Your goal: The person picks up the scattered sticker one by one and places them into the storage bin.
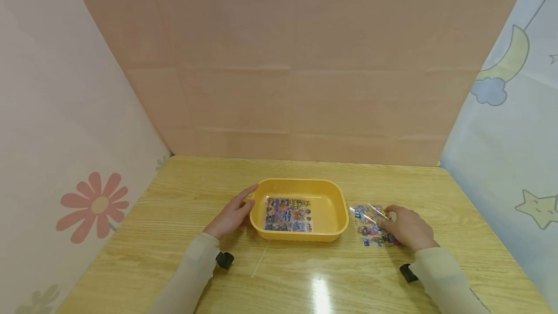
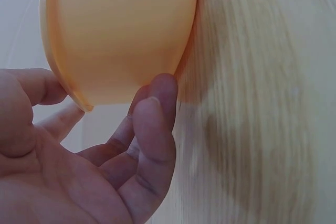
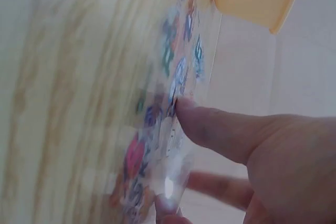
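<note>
A shallow yellow plastic basin (image 1: 331, 185) stands on the table with a clear sticker sheet (image 1: 285, 214) lying flat inside, towards its left end. My left hand (image 1: 231, 214) holds the basin's left end. In the left wrist view, thumb and forefinger are at the rim while the other fingers (image 2: 155, 129) bend against the outer wall. To the right of the basin, a second clear sheet of colourful stickers (image 1: 370, 231) lies on the table. My right hand (image 1: 410, 227) pinches its right side; in the right wrist view the thumb (image 3: 210, 124) presses on the glossy film.
Under everything is a wood-grain table (image 1: 183, 197). A thin pale strip (image 1: 260, 259) lies in front of the basin. A pinkish-brown panel (image 1: 287, 86) closes off the back, with patterned walls at left (image 1: 43, 110) and right (image 1: 492, 159).
</note>
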Demonstrator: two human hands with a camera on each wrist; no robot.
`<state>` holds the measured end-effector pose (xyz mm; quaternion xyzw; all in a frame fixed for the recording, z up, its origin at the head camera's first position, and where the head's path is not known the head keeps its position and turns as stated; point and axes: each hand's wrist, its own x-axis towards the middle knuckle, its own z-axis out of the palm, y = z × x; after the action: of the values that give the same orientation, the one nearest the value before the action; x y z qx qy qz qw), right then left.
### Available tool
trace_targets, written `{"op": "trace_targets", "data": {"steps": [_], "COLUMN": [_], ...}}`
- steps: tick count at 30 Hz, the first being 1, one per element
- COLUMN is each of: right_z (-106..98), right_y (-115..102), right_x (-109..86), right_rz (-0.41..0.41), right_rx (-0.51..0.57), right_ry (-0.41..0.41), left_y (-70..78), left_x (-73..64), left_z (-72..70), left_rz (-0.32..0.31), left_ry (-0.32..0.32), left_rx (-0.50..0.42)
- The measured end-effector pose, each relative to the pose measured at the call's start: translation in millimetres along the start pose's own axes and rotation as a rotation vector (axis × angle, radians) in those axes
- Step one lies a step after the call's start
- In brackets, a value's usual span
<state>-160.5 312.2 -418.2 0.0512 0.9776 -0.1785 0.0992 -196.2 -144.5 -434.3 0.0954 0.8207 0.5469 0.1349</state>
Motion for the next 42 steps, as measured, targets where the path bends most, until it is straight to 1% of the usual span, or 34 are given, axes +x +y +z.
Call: {"op": "trace_targets", "data": {"steps": [3, 10, 16, 20, 25, 30, 36, 42], "right_z": [-0.3, -2.1, -3.8, -2.6, -3.1, -5.1, -10.1, -13.6], "right_y": [1.2, 4.2, 3.7, 4.9, 9.7, 12.0, 9.2, 11.2], "right_x": [0.8, 2.0, 1.0, -0.7, 1.6, 3.2, -0.8, -2.7], "right_rz": [0.018, 0.048, 0.065, 0.066, 0.037, -0.005, -0.048, -0.074], "right_rx": [0.003, 0.061, 0.116, 0.151, 0.167, 0.19, 0.247, 0.298], "right_ry": [0.011, 0.018, 0.021, 0.04, 0.084, 0.112, 0.129, 0.122], "left_y": [0.5, -2.8, -3.9, -5.5, -4.3, -2.6, -2.9, -5.5], "left_x": [-0.2, 1.8, 4.4, 4.8, 4.4, 3.2, 2.5, 3.1], "left_z": [-0.3, -0.6, -0.8, -0.4, 0.5, 0.7, 0.6, 0.7], "left_rz": [0.006, 0.024, 0.015, 0.003, -0.01, -0.005, 0.004, -0.013], "left_ry": [-0.003, -0.011, -0.029, -0.029, -0.021, -0.014, -0.015, -0.007], "left_rx": [-0.005, 0.0, -0.007, -0.012, -0.013, -0.013, -0.012, 0.006]}}
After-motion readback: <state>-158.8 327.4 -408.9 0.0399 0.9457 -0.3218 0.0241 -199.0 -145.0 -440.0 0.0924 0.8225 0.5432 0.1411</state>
